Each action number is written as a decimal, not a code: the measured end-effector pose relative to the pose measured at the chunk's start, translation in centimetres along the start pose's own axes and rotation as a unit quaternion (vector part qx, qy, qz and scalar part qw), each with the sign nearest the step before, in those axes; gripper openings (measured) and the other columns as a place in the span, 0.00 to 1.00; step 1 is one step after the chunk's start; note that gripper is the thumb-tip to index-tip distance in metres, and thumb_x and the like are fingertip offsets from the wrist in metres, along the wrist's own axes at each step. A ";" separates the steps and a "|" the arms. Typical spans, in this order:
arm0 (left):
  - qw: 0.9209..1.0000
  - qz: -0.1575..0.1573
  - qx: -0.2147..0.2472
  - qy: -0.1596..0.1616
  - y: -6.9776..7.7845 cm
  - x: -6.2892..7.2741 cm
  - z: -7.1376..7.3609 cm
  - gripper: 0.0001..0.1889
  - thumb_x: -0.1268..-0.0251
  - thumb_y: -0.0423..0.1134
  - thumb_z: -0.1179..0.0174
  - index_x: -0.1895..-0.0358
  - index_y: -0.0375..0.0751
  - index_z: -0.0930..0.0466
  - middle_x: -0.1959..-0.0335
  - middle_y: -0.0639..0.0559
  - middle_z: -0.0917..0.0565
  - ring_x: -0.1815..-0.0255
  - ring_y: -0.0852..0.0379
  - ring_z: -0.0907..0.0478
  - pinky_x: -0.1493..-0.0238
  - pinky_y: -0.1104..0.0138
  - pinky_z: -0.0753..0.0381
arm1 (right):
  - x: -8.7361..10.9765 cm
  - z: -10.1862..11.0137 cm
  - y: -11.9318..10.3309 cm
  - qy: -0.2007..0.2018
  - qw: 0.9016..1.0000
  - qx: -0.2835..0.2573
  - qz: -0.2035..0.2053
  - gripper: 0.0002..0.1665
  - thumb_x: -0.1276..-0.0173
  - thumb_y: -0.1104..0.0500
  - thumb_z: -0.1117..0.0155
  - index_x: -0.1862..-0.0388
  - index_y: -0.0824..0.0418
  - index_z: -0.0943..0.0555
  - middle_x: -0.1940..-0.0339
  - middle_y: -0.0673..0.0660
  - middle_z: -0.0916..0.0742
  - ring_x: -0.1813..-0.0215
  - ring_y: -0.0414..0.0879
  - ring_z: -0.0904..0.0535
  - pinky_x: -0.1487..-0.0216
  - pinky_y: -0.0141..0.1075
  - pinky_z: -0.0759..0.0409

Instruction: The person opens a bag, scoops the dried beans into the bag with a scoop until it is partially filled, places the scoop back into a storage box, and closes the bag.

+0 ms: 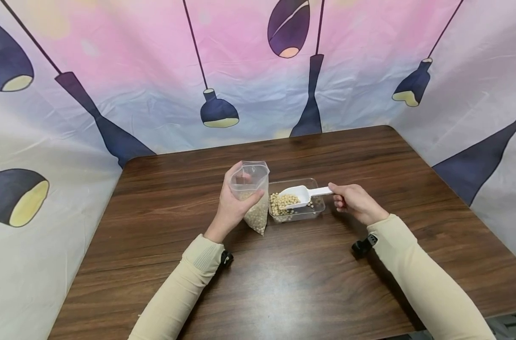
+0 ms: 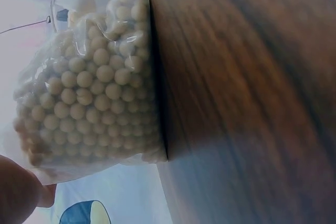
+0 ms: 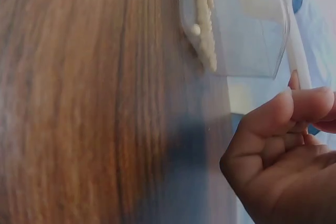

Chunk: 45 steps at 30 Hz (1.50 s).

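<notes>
My left hand (image 1: 236, 203) grips a clear plastic bag (image 1: 254, 208) near its open top. Pale round beans (image 2: 94, 87) fill its lower part, and its base is down at the tabletop. Just right of the bag is a clear rectangular tub (image 1: 298, 216) with more beans (image 1: 279, 204) heaped toward its left end. My right hand (image 1: 356, 200) pinches the handle of a white scoop (image 1: 301, 194) between thumb and fingers. The scoop's bowl is over the tub, its mouth facing left among the beans. In the right wrist view the scoop handle (image 3: 298, 51) runs up from the fingertips past the tub wall.
A brown wood-grain table (image 1: 164, 203) carries everything. Behind it and at both sides hangs a cloth backdrop (image 1: 164, 108) printed with lamps. A small black device (image 1: 360, 248) is strapped at the right wrist, and another (image 1: 226, 258) at the left.
</notes>
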<state>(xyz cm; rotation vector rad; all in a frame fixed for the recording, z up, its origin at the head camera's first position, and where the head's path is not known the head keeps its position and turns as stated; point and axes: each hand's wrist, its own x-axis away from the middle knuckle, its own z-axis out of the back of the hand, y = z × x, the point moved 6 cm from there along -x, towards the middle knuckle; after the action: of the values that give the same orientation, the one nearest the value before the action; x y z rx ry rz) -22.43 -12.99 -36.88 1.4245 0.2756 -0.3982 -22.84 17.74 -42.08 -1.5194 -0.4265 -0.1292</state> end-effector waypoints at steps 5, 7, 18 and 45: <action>1.000 0.014 0.000 -0.007 0.1 0.0 -0.1 0.44 0.48 0.29 0.28 0.28 0.42 0.42 0.47 0.36 0.27 0.46 0.43 0.28 0.44 0.56 0.29 | -0.2 0.4 0.3 -0.024 0.997 -0.072 -0.024 0.19 0.21 0.50 0.52 0.73 0.58 0.35 0.80 0.48 0.32 0.76 0.41 0.35 0.66 0.34 0.31; 1.000 0.015 -0.001 -0.012 0.8 0.1 -0.1 0.44 0.48 0.27 0.29 0.28 0.37 0.43 0.47 0.33 0.27 0.46 0.39 0.28 0.44 0.54 0.30 | -0.1 0.4 0.0 -0.030 0.993 -0.114 -0.025 0.18 0.21 0.49 0.52 0.70 0.58 0.35 0.80 0.48 0.32 0.75 0.41 0.35 0.66 0.34 0.32; 1.000 0.012 -0.007 -0.017 1.5 0.3 -0.1 0.43 0.47 0.27 0.30 0.28 0.37 0.43 0.48 0.33 0.28 0.46 0.40 0.29 0.43 0.54 0.30 | 1.7 -0.4 -5.0 -0.026 0.962 -0.262 0.075 0.15 0.24 0.50 0.49 0.65 0.58 0.34 0.80 0.48 0.31 0.75 0.41 0.35 0.66 0.32 0.30; 1.000 0.014 -0.016 -0.023 3.7 0.4 -0.2 0.42 0.47 0.26 0.32 0.29 0.28 0.45 0.48 0.30 0.28 0.47 0.40 0.29 0.44 0.55 0.29 | 5.8 -5.8 -14.7 0.149 0.909 -0.041 0.388 0.27 0.27 0.53 0.41 0.78 0.74 0.30 0.85 0.52 0.29 0.78 0.46 0.32 0.71 0.33 0.30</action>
<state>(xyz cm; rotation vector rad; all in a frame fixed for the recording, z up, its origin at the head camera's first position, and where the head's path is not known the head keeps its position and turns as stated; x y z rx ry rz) -20.47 -12.45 -33.80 1.3841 0.2233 -0.4020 -21.44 12.18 -26.21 -1.6167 0.4471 0.2494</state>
